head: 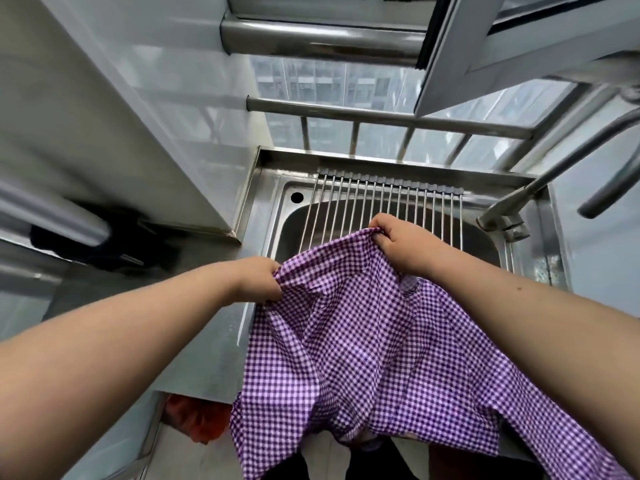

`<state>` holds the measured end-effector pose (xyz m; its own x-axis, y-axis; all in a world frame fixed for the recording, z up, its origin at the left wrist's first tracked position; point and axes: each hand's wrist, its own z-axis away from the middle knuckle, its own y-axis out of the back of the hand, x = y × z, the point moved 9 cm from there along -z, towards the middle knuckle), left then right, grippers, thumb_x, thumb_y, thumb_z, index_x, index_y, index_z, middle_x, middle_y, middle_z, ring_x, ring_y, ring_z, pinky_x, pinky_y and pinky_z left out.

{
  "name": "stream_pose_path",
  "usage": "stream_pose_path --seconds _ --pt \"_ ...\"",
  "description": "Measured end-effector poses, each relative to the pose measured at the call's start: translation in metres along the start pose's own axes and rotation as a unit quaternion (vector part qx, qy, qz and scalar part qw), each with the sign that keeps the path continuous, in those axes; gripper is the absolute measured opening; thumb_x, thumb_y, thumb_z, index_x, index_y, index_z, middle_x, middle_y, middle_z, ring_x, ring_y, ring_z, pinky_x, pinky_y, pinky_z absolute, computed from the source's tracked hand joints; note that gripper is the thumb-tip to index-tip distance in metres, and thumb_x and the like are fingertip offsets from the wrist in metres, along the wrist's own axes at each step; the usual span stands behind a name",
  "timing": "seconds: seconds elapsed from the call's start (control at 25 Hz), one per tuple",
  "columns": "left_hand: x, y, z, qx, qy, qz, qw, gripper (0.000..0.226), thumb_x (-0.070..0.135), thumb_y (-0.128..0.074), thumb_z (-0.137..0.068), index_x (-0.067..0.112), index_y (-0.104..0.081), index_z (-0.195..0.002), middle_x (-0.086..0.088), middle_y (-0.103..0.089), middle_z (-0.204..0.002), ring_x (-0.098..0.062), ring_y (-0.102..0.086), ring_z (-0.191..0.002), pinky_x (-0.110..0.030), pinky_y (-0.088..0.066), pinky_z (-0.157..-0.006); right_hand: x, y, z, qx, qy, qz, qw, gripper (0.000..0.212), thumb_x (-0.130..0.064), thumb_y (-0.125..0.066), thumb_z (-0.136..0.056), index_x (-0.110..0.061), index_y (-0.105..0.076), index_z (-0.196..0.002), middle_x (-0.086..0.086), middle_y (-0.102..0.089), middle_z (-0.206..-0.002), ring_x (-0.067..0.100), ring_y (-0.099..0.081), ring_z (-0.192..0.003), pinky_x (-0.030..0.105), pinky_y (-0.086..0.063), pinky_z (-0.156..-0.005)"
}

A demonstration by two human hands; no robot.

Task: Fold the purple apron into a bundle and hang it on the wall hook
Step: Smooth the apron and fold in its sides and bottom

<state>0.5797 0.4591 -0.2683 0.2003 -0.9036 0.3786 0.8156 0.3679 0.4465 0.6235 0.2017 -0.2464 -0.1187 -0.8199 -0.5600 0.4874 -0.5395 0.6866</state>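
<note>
Gripping unlabelled purple apron (363, 334) two-handed

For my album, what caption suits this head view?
Both hands, left and right, grip a purple checked apron above a steel sink.
</note>
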Motion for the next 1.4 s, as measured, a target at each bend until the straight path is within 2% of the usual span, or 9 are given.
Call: stream_pose_path --seconds 0.16,0.32,0.56,0.8,0.88,1.0,1.08,1.2,1.4 --pt "-0.074 -0.005 0.022 -0.044 0.055 0.091 0.993 0.007 0.016 -0.062 -0.081 0.011 -0.067 -0.082 -0.004 -0.073 -0.092 -0.023 -0.063 -0.082 -0.033 -0.049 -0.084 -0.004 -0.002 -0.011 -0.003 0.004 0.093 0.996 0.013 -0.034 -0.042 -0.111 -0.033 -0.055 -0.114 -0.007 -0.068 -0.097 0.012 -0.064 -0.084 0.036 -0.053 -0.076" --pt "-0.132 0.021 0.052 -0.054 0.104 -0.048 0.992 0.008 0.027 -0.075 -0.08 0.022 -0.079 -0.085 0.012 -0.08 -0.086 -0.009 -0.075 -0.085 -0.026 -0.056 -0.081 -0.011 -0.01 -0.027 0.003 0.013 0.144 0.989 0.011 -0.034 -0.043 -0.111 -0.034 -0.054 -0.114 -0.011 -0.065 -0.093 0.01 -0.063 -0.08 0.037 -0.054 -0.074" --pt "-0.189 0.097 0.08 0.128 0.207 -0.261 0.934 0.028 0.032 -0.062 -0.086 0.011 -0.073 -0.1 -0.01 -0.074 -0.105 -0.027 -0.07 -0.096 -0.028 -0.055 -0.079 -0.03 -0.027 -0.046 0.032 0.012 0.282 0.959 0.02 -0.021 -0.043 -0.105 -0.032 -0.056 -0.114 -0.012 -0.061 -0.086 0.013 -0.06 -0.073 0.035 -0.047 -0.064" --pt "-0.203 0.096 0.087 0.192 0.314 -0.343 0.864 0.036 0.035 -0.057 -0.089 0.021 -0.071 -0.12 -0.002 -0.072 -0.123 -0.025 -0.069 -0.112 -0.037 -0.053 -0.099 -0.035 -0.022 -0.026 0.153 0.037 0.326 0.932 0.036 -0.022 -0.056 -0.098 -0.022 -0.054 -0.134 0.004 -0.058 -0.12 0.024 -0.057 -0.107 0.046 -0.049 -0.098" --pt "-0.18 0.095 0.088 0.256 0.254 -0.386 0.849 0.036 0.026 -0.051 -0.094 0.02 -0.06 -0.129 -0.007 -0.062 -0.132 -0.028 -0.062 -0.12 -0.04 -0.05 -0.097 -0.043 -0.037 -0.012 0.142 0.079 0.33 0.93 0.049 -0.026 -0.06 -0.098 -0.022 -0.049 -0.146 0.005 -0.056 -0.133 0.023 -0.056 -0.117 0.044 -0.048 -0.104" --pt "-0.12 0.059 0.078 0.29 0.05 -0.478 0.828 0.029 0.028 -0.049 -0.094 0.023 -0.059 -0.121 -0.004 -0.057 -0.123 -0.027 -0.058 -0.112 -0.04 -0.049 -0.084 -0.047 -0.065 0.011 0.089 0.119 0.32 0.936 0.049 -0.04 -0.059 -0.099 -0.021 -0.05 -0.143 0.003 -0.056 -0.133 0.022 -0.06 -0.116 0.042 -0.056 -0.099" --pt "-0.101 0.018 0.065 0.194 0.003 -0.464 0.864 0.027 0.038 -0.05 -0.096 0.027 -0.064 -0.116 0.0 -0.066 -0.12 -0.025 -0.064 -0.109 -0.038 -0.049 -0.081 -0.047 -0.081 0.03 0.044 0.134 0.329 0.934 0.039 -0.048 -0.054 -0.1 -0.022 -0.054 -0.129 -0.001 -0.059 -0.122 0.022 -0.064 -0.109 0.043 -0.059 -0.087" --pt "-0.099 -0.038 0.053 0.033 0.054 -0.379 0.923 0.033 0.047 -0.049 -0.1 0.026 -0.07 -0.115 0.002 -0.071 -0.114 -0.022 -0.066 -0.1 -0.038 -0.055 -0.089 -0.047 -0.113 0.066 -0.045 0.176 0.37 0.911 0.038 -0.056 -0.045 -0.1 -0.023 -0.054 -0.117 -0.004 -0.06 -0.112 0.02 -0.065 -0.101 0.041 -0.058 -0.079" --pt "-0.106 -0.096 0.045 -0.013 0.08 -0.297 0.952 0.036 0.046 -0.052 -0.1 0.022 -0.07 -0.12 0.003 -0.067 -0.108 -0.02 -0.059 -0.093 -0.034 -0.048 -0.082 -0.04 -0.161 0.11 -0.137 0.228 0.41 0.873 0.052 -0.065 -0.052 -0.096 -0.02 -0.057 -0.122 0.0 -0.062 -0.116 0.024 -0.065 -0.103 0.041 -0.055 -0.084"
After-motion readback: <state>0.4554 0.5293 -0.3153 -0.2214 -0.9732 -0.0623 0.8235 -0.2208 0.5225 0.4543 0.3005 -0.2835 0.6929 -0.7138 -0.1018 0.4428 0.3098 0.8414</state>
